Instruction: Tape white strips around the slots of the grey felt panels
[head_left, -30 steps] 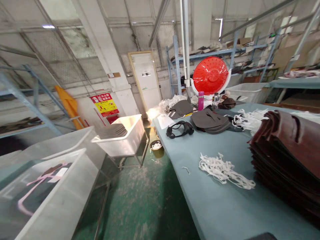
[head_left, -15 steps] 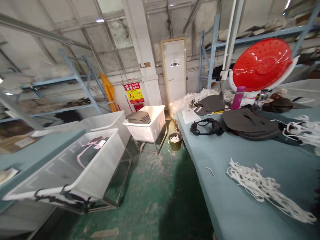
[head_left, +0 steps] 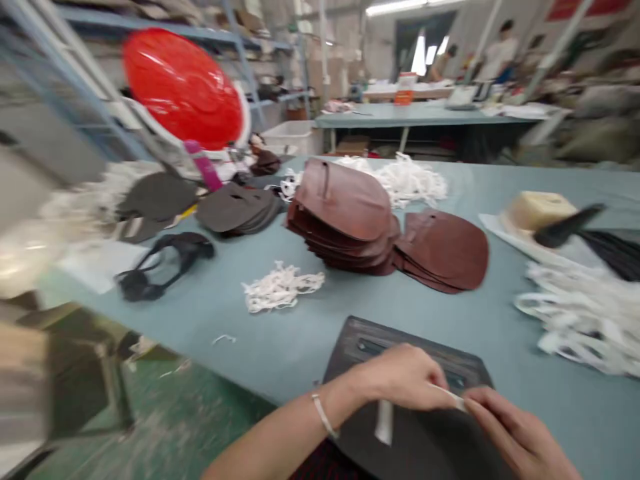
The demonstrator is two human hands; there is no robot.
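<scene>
My left hand (head_left: 407, 377) reaches in over a dark grey panel (head_left: 425, 443), its thumb and fingers pinched on a narrow white strip (head_left: 451, 396). At the other end of that strip, the closed fingertips of my right hand (head_left: 515, 430) hold it too, so it spans the short gap between both hands. A second short white strip (head_left: 384, 423) lies on the panel below my left wrist. Behind my hands, the panel's upper part shows a black slotted area (head_left: 400, 343). The panel's lower edge runs out of view.
Reddish-brown rounded pieces (head_left: 345, 200) are stacked on the blue-green table (head_left: 280, 353). White cords (head_left: 283, 288) lie in heaps left and right. Black headgear (head_left: 160, 267), grey pieces (head_left: 240, 203), a purple bottle (head_left: 203, 163) and a red basin (head_left: 183, 87) stand left. People (head_left: 500, 57) are far back.
The view has swung right from the aisle and white bins to the table. Both my hands, the white strip and the dark panel have come into view.
</scene>
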